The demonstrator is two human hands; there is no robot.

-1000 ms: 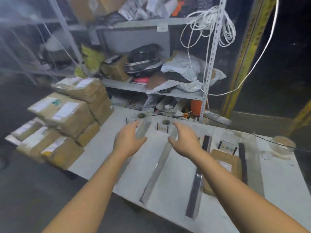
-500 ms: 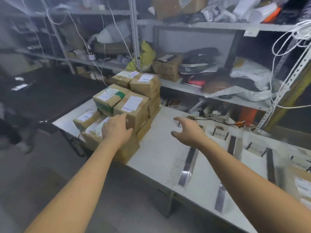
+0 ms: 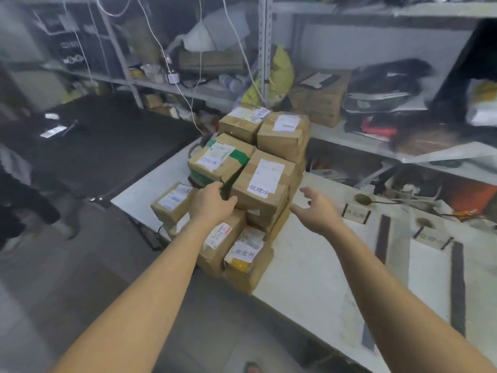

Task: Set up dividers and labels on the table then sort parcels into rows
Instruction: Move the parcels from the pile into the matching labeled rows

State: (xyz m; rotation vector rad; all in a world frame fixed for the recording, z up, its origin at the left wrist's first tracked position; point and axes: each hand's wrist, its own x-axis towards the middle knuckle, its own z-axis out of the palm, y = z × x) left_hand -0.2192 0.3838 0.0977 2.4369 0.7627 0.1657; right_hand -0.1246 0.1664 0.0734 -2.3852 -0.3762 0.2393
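L hand point(image 3: 212, 204) open, fingertips at the parcel stack point(image 3: 250, 184) front, gripping nothing. R hand point(image 3: 317, 211) spread, empty, at stack's 3 o'clock; prob. bracketing a parcel for lift. Dividers point(image 3: 383, 236) lie at 3 o'clock on tabletop point(image 3: 317, 265).

The box point(image 3: 262, 184) label reads 处理中; other labels are blurred.

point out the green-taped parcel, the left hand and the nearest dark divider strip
green-taped parcel point(image 3: 219, 160): head view, on its top face beside the white label
left hand point(image 3: 212, 204): head view, back of the hand
nearest dark divider strip point(image 3: 457, 286): head view, middle of the strip
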